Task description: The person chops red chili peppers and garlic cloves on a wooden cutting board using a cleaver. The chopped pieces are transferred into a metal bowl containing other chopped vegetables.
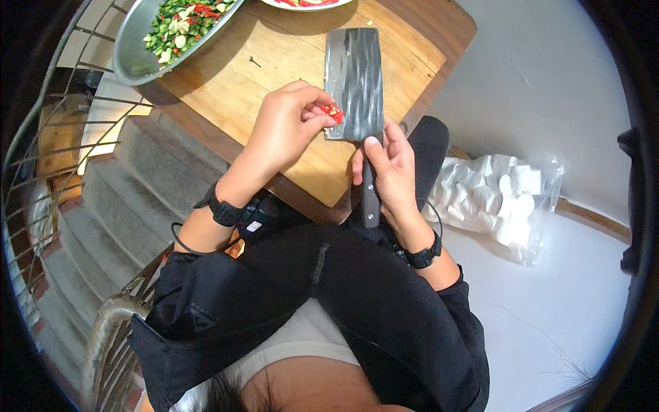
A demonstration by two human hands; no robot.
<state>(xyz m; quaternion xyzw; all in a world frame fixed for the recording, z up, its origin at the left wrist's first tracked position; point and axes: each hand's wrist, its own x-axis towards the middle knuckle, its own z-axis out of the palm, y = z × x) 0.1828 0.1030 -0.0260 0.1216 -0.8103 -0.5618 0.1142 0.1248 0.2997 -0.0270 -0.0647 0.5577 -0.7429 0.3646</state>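
My right hand point(394, 172) grips the dark handle of a cleaver point(355, 82), whose broad blade lies flat above the wooden cutting board point(231, 103). Between the fingertips of my left hand point(288, 121) are chopped red chili pieces point(333, 113), at the blade's left edge near the handle. Part of the chili is hidden by the fingers. A small dark stem point(255, 62) lies on the board, left of the blade.
A metal bowl point(123, 56) of chopped green and red peppers with garlic stands at the board's far left. Behind the blade is a plate point(309, 7) with red peppers. A clear bag of white plastic spoons point(489, 198) lies on the right. Concrete stairs point(139, 159) descend at left beside a metal railing point(110, 314).
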